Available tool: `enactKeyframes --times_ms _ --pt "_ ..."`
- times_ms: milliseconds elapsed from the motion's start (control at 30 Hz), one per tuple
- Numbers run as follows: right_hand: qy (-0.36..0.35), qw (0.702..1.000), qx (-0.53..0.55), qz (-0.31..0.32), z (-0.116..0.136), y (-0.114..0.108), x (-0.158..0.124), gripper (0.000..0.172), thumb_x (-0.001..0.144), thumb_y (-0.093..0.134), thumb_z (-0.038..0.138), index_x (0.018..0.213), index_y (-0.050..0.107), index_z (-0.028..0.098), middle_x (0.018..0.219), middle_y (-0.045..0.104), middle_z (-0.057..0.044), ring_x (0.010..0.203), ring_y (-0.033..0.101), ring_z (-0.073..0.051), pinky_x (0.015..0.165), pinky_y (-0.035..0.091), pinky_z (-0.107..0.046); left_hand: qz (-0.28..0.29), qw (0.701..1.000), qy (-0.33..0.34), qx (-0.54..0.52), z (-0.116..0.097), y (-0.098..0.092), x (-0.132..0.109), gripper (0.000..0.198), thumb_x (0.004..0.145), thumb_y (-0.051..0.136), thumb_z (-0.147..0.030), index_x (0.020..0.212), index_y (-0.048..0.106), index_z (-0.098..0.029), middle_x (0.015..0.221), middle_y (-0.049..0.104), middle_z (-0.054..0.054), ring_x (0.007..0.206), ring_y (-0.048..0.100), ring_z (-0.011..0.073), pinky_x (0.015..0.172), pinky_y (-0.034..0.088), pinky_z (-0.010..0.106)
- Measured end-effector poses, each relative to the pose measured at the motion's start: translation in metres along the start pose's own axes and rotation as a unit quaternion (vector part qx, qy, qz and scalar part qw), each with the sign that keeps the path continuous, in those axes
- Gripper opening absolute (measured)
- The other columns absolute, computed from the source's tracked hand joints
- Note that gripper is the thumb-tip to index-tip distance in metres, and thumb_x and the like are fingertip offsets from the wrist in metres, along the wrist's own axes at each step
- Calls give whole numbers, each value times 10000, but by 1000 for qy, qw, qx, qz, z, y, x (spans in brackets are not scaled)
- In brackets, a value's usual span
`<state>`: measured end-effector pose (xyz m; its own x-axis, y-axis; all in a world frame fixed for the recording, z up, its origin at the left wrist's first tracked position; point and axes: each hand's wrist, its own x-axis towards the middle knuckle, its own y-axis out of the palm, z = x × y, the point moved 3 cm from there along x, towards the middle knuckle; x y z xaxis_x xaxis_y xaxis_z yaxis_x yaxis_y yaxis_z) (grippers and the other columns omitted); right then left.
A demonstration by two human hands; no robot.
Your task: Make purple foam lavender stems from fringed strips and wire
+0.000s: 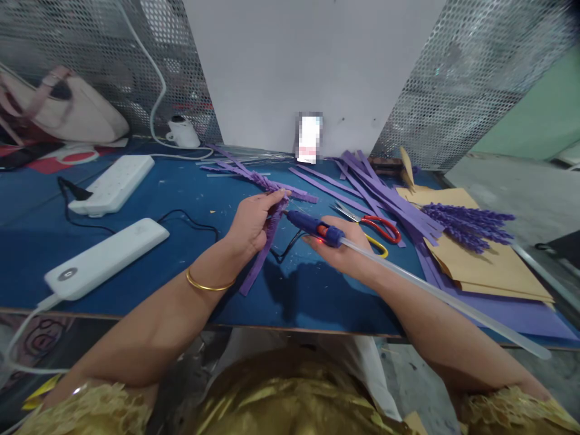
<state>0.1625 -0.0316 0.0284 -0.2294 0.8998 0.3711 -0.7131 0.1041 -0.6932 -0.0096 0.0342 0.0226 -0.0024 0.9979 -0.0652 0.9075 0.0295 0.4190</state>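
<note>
Blue table [40,223], white panel [308,54], 2 perforated metal screens [462,78], perhaps green wall [544,115]

The left hand [251,225] grips a purple strip [264,246] — fringed. The right hand [345,249] holds a glue gun [315,227], nozzle at the strip.

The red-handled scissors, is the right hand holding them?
No, the scissors lie on the blue table just beyond the right hand, which grips the blue glue gun instead.
</note>
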Motion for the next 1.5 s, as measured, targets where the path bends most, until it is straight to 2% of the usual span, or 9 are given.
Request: enactKeyframes --times_ms 733,1000,1100,1167,1233,1333,1433,1500 --pt "-11 1000 -7 24 5 1 0 327 849 623 470 690 492 215 677 536 7 588 459 -135 563 300 -269 -2 1000 2 20 2 -2 2 275 539 886 -330 736 783 -169 754 731 45 723 611 158 702 475 269" --pt "-9 1000 -14 18 3 0 0 334 843 634 471 683 493 214 666 538 9 589 462 -132 555 294 -269 -30 999 19 10 1 -6 4 278 523 896 -322 720 769 -172 743 732 31 743 630 160 735 493 281" --pt "-3 1000 11 13 2 -4 0 337 831 658 467 673 509 210 651 535 10 588 454 -129 552 306 -269 -40 999 14 3 0 -6 5 222 551 876 -291 702 764 -173 737 730 38 719 629 160 709 504 280" --pt "14 998 68 4 1 -8 1 325 822 673 472 682 548 206 631 536 11 566 448 -125 539 322 -271 -50 999 -5 -1 0 -6 5 173 581 851 -268 697 767 -170 717 724 37 679 618 152 674 506 275" --pt "48 987 154 -4 -2 -13 4 323 814 680 493 711 605 196 638 573 0 523 450 -120 508 343 -275 -60 998 -23 -4 1 -6 6 141 604 832 -251 698 770 -165 708 723 36 637 600 139 642 505 271" --pt "99 953 283 -52 -15 -21 12 351 822 664 531 761 659 186 717 654 -31 466 462 -108 450 352 -277 -65 997 -38 -4 1 -5 4 118 606 830 -232 682 767 -169 701 724 38 598 575 124 592 495 256" --pt "141 895 404 -123 -39 -24 23 349 837 661 545 818 674 197 733 648 -13 492 473 -94 456 380 -246 -58 997 -59 6 0 -3 1 109 604 834 -235 675 770 -181 676 711 42 559 547 120 510 453 238" --pt "196 848 472 -140 -58 -21 30 339 805 716 523 844 679 188 702 618 7 501 463 -79 457 390 -216 -50 996 -74 21 1 -3 -1 118 613 832 -254 690 780 -182 669 699 41 530 521 110 463 407 227"
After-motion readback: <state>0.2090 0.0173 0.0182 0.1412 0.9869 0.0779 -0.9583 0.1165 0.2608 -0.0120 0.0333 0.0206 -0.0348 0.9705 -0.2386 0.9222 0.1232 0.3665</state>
